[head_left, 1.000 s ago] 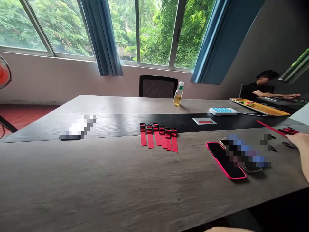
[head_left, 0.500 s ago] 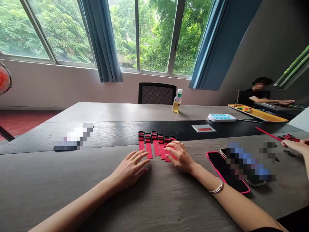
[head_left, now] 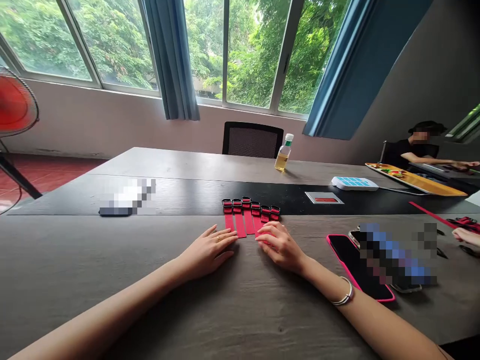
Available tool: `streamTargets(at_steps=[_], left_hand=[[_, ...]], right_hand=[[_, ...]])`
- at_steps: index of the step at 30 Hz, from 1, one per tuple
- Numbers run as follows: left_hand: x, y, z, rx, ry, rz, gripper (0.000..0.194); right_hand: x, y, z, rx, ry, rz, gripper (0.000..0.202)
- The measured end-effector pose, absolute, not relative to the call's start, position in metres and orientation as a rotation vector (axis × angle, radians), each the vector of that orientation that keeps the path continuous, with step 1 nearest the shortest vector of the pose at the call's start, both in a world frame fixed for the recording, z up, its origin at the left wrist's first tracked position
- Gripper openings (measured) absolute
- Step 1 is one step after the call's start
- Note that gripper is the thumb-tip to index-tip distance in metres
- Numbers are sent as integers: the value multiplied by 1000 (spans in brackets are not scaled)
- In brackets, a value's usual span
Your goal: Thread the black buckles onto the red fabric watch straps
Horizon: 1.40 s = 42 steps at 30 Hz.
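Several short red straps (head_left: 248, 221) with black buckles lie side by side in a fan on the table, buckles at the far end. My left hand (head_left: 207, 251) rests palm down with its fingers apart, the fingertips on the near end of the leftmost straps. Over the near ends of the rightmost straps lies my right hand (head_left: 281, 247), its fingers spread and slightly bent, partly hiding them. Neither hand grips a strap. A silver bracelet is on my right wrist.
Phones (head_left: 360, 267) lie right of my right hand. Another person's hand (head_left: 467, 236) is at the right edge by red straps (head_left: 463, 221). Farther back are a bottle (head_left: 283, 154), a white power strip (head_left: 354, 183), a yellow tray (head_left: 423, 184) and a chair (head_left: 253, 140). A blurred object (head_left: 125, 200) lies left.
The view has shifted, so the scene sits farther right. My left fingertips now touch the left straps. The other person's hand has moved toward the right edge of view.
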<state>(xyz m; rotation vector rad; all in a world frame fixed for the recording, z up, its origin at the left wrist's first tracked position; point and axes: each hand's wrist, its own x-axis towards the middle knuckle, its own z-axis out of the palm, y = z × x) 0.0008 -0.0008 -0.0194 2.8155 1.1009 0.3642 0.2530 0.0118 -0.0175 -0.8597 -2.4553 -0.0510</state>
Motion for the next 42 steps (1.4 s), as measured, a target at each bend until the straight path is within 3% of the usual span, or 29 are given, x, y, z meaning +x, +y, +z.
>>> streamTargets(at_steps=[6, 11, 29, 42], left_hand=[[4, -8, -13, 2809, 1019, 422, 26], [6, -5, -16, 2821, 1151, 453, 36], [32, 40, -6, 2762, 863, 46, 64], [22, 44, -11, 2741, 772, 234, 58]], right_hand=[[239, 6, -21, -866, -2662, -43, 34], [233, 6, -18, -1027, -2776, 10, 50], [271, 9, -17, -1137, -2643, 88, 42], [262, 25, -18, -1166, -2626, 138, 38]])
